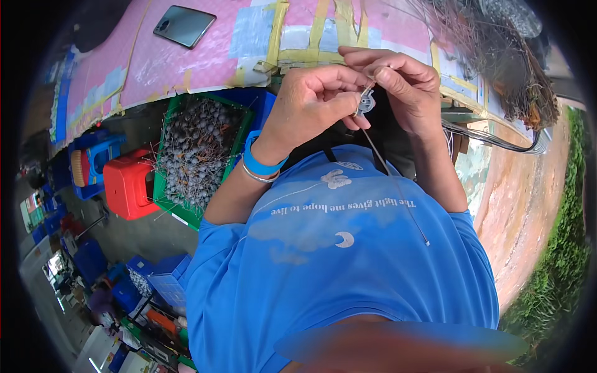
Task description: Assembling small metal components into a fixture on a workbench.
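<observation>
Head view: phone (pixel 185 27) far left, green crate (pixel 241 130) nearer; left hand (pixel 317 102) gripped grey part (pixel 367 102), right hand (pixel 413 90) pinched far end.

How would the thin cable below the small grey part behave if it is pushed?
The thin cable is probably springy rather than limp: it runs nearly straight over the blue shirt. It looks light, being slender. Its lower end may swing, since nothing visible holds it.

Desk (pixel 211 68): pink cover w/ tape patches
Stool (pixel 121 186): red plast., L side
Floor (pixel 134 233): grey
Greenery (pixel 550 267): far R, daylit
</observation>
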A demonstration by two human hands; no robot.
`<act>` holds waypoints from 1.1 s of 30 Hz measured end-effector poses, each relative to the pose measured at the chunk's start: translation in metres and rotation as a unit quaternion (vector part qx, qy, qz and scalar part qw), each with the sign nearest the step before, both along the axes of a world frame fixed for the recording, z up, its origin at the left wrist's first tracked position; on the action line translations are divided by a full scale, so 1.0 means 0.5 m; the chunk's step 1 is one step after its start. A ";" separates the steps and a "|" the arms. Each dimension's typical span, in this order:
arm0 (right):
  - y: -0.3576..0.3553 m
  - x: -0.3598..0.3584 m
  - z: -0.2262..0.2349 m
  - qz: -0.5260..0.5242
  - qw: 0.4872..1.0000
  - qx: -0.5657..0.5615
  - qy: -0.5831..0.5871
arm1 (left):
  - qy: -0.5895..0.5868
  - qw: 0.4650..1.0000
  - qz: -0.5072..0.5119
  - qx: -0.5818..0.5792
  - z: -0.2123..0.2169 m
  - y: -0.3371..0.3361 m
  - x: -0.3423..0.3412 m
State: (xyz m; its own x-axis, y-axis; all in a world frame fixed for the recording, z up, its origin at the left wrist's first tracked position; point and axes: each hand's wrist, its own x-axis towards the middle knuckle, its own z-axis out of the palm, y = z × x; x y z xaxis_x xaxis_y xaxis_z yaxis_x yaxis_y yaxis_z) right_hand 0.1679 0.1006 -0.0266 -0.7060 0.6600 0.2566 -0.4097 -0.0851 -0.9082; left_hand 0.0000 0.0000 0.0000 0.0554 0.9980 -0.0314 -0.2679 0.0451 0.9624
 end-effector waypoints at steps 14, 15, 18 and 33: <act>0.001 -0.016 0.023 -0.067 0.985 -0.061 -0.149 | -0.051 0.997 0.048 0.019 -0.014 0.013 0.007; 0.007 -0.015 0.018 -0.069 0.985 -0.060 -0.150 | -0.052 0.997 0.047 0.020 -0.019 0.012 0.007; 0.016 -0.014 0.003 -0.041 0.983 -0.101 -0.147 | -0.013 0.993 0.006 0.113 -0.034 0.014 0.003; 0.387 -0.001 0.072 -0.267 0.709 0.472 -0.450 | -0.002 0.999 0.004 0.050 -0.034 0.025 -0.061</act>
State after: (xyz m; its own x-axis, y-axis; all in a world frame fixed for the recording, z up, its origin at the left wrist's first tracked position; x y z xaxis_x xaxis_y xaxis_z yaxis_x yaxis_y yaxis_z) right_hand 0.1672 0.2942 0.0097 -0.5779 0.7290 0.3669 0.6281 0.6843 -0.3704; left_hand -0.0305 0.0123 -0.0168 0.0464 0.9966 0.0688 -0.2708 -0.0537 0.9611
